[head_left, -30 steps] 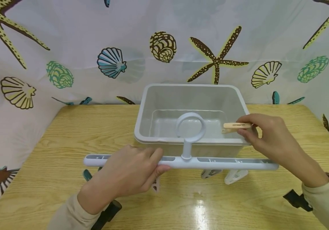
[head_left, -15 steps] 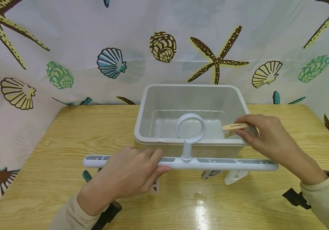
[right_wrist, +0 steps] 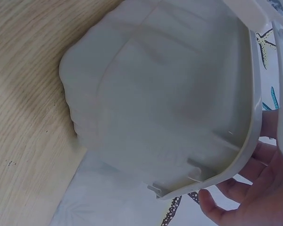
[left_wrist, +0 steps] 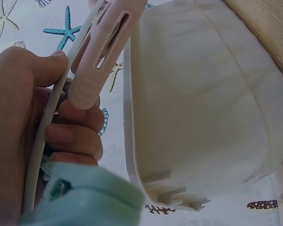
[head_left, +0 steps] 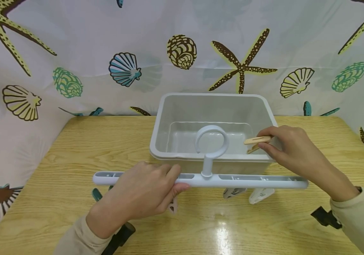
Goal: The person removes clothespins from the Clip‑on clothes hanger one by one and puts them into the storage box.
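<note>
My left hand (head_left: pixel 143 193) grips the pale hanger bar (head_left: pixel 201 180) left of its middle, fingers curled over the top and thumb beneath; the left wrist view shows the same fingers (left_wrist: pixel 73 136) wrapped round the thin bar with 1 pink clip (left_wrist: pixel 101 52) hanging against them. The bar lies level in front of the grey plastic bin (head_left: pixel 212 106), and its ring hook (head_left: pixel 211 141) stands upright before the bin's near wall. Under the bar hang 2 white clips (head_left: pixel 252 194) right of centre and 1 teal clip (head_left: pixel 96 194) at the left. My right hand (head_left: pixel 291 152) pinches 1 wooden clothespin (head_left: pixel 256 141) between thumb and forefinger, its free end pointing left, just over the bin's right rim and above the bin's inside. In the right wrist view only the bin's outer wall (right_wrist: pixel 170 94) and my curled fingertips (right_wrist: pixel 212 207) below its rim show. The bin rests on the wooden table (head_left: pixel 89 141), with a shell-and-starfish curtain (head_left: pixel 124 69) behind.
</note>
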